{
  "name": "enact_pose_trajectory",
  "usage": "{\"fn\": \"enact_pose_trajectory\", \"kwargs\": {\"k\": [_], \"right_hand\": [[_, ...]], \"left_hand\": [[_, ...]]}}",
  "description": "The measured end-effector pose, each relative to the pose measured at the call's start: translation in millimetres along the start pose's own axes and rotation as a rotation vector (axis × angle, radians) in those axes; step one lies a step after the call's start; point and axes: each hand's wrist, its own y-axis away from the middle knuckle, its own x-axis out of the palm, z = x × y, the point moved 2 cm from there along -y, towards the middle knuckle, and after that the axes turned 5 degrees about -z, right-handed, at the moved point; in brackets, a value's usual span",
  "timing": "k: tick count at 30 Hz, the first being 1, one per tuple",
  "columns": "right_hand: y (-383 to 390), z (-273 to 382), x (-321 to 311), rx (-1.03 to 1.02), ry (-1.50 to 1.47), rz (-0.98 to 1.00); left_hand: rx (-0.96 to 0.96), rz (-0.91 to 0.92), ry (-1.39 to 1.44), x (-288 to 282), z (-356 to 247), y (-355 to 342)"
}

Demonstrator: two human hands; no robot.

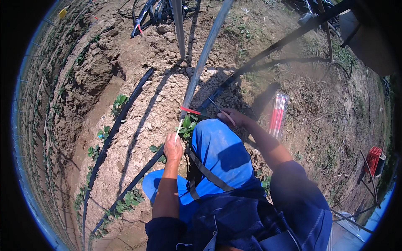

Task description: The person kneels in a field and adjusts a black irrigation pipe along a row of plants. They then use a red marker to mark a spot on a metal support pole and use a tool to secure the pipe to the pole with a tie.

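Observation:
My left hand (172,149) pinches a thin white strip (179,129) that points up toward the foot of a slanting grey pole (204,56). A red band (190,110) lies across this pole just above the strip; whether the two are joined I cannot make out. Beyond my raised knee, my right hand (237,118) is closed on what look like scissors (227,116), with a pinkish handle and a thin blade toward the band. A leafy green plant (187,127) grows at the pole's foot, between my hands.
A clear packet of red-and-white strips (278,116) lies on the soil to the right. Dark hoses (113,131) run along the planted row. A second pole (179,31) and a dark slanting bar (268,54) cross the far side. A red crate (372,161) stands far right.

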Motion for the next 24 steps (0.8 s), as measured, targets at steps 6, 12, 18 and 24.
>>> {"fn": "enact_pose_trajectory", "kwargs": {"k": [6,12,18,24], "right_hand": [[-1,-7,-25,0.142,-0.177,-0.109],[-9,4,-48,0.137,-0.197,-0.176],[-20,12,-51,0.102,-0.167,-0.170],[-16,-4,-53,0.061,-0.193,-0.185]], "left_hand": [[-0.016,0.018,-0.021,-3,-6,1],[-0.024,0.015,-0.015,-2,-7,0],[-0.006,0.010,-0.017,-5,-9,0],[-0.002,0.043,-0.027,-6,-6,1]]}}
